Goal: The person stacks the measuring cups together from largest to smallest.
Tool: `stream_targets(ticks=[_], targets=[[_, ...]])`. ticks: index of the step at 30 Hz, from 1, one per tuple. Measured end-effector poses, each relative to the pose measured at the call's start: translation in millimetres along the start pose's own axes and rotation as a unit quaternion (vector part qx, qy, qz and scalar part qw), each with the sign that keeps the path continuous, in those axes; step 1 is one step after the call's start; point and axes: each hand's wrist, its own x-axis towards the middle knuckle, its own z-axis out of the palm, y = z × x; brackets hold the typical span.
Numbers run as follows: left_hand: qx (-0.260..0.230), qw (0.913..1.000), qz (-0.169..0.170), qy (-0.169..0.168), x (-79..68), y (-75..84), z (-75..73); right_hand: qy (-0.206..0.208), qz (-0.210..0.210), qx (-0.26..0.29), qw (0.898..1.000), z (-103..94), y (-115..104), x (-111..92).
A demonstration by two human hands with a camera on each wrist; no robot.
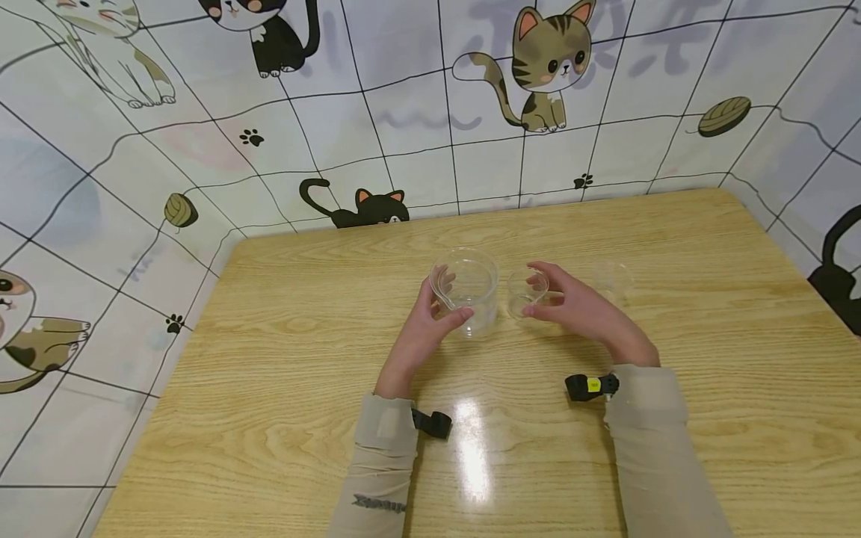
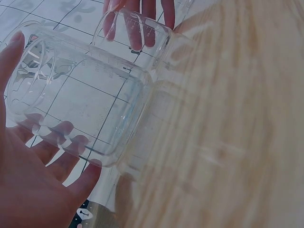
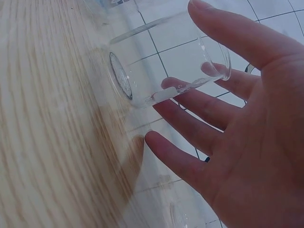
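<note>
A large clear glass beaker (image 1: 479,282) stands on the table, its spout toward the left hand (image 1: 430,317). That hand curves round the beaker's left side, fingers behind and thumb in front; in the left wrist view the beaker (image 2: 90,97) shows graduation marks. Just to its right is a smaller glass beaker (image 1: 516,290). The right hand (image 1: 580,302) holds it from the right, thumb near the rim. In the right wrist view the fingers (image 3: 194,107) lie spread along the small beaker (image 3: 166,52), its base at the tabletop.
Another faint clear glass vessel (image 1: 613,278) stands behind the right hand. The wooden table (image 1: 282,388) ends at a tiled wall (image 1: 403,134) with cat drawings. Each wrist carries a black strapped device (image 1: 436,424).
</note>
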Motion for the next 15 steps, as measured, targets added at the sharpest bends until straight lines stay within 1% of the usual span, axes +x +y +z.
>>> stream_targets(ticks=[9, 15], targets=[[-0.002, 1.0000, -0.002, -0.001, 0.0, -0.4, -0.3, -0.001, -0.008, 0.006, 1.000, -0.3, 1.4, 0.3], [-0.003, 1.0000, -0.004, -0.005, -0.1, -0.4, -0.6, 0.001, -0.004, 0.005, 1.000, 0.1, -1.8, -1.0]])
